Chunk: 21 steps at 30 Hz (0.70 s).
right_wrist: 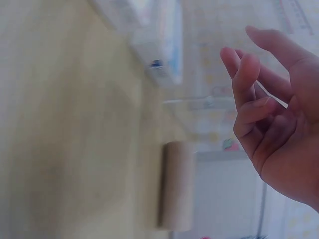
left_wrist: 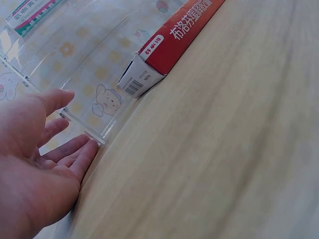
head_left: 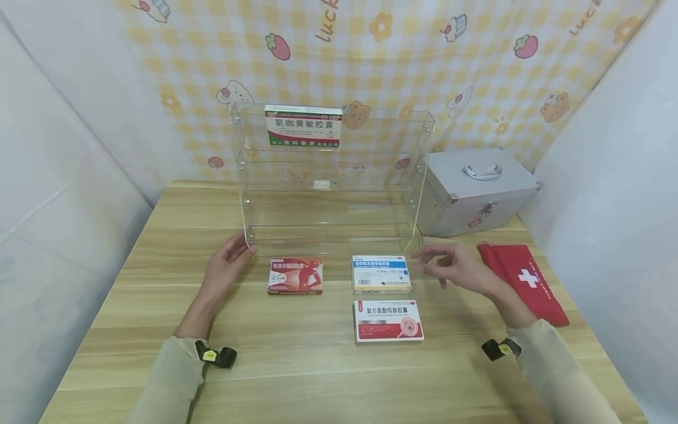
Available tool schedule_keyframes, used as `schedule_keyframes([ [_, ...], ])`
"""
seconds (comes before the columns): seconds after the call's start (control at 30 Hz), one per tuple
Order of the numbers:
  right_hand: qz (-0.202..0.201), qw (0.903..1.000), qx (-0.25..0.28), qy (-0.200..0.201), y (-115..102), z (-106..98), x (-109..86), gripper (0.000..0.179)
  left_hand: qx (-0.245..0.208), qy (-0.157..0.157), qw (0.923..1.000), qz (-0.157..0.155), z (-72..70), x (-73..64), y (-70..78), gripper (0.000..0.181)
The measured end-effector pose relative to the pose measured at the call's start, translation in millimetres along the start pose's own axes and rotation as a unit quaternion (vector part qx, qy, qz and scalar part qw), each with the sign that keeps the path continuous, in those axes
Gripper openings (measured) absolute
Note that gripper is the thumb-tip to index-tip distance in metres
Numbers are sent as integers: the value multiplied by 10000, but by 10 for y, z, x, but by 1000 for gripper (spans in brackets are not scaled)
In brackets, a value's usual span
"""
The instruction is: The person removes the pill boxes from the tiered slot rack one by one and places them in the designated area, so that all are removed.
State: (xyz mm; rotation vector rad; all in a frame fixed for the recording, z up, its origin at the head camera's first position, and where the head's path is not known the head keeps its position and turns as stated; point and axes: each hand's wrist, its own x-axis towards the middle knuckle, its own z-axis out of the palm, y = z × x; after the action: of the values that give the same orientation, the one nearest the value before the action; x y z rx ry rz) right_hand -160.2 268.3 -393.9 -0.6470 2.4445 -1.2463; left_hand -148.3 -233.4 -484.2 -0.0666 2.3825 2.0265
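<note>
A clear acrylic tiered rack (head_left: 328,206) stands at the back of the table. My left hand (head_left: 229,262) is at its lower left front corner, with fingertips right at the side panel and the fingers loosely bent in the left wrist view. My right hand (head_left: 450,265) hovers beside the blue-and-white medicine box (head_left: 380,274), fingers loosely curled and nothing between them. A red medicine box (head_left: 295,277) lies before the rack, near my left hand. Closer to me lies a white-and-red medicine box (head_left: 389,321). On the rack's top tier leans a green-and-white medicine box (head_left: 303,126).
Right of the rack stands a silver case (head_left: 479,188) with a handle on its lid. A red pouch (head_left: 524,284) with a white cross lies beyond my right hand. A tan roll-shaped thing (right_wrist: 178,186), blurred, sits before the case. A patterned cloth (head_left: 371,65) hangs behind.
</note>
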Motion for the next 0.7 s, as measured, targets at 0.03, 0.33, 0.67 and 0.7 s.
schedule_keyframes([
  [0.03, -66, 10000, 20, 9, -53, -24, 39, 31, -13, -6, 10000, 10, -2, -2, -1, 69],
  [0.33, -680, 9971, -346, 3, -457, -193, 465, 31, -219, -99, 9997, 80, -1, -22, -12, 69],
  [0.67, -1071, 9922, -575, 276, -1014, -435, 923, 33, -173, -79, 9997, 179, -21, -18, -27, 65],
  [0.7, -1111, 9919, -555, 284, -1069, -459, 964, 32, -152, -72, 9997, 187, -25, -15, -28, 65],
])
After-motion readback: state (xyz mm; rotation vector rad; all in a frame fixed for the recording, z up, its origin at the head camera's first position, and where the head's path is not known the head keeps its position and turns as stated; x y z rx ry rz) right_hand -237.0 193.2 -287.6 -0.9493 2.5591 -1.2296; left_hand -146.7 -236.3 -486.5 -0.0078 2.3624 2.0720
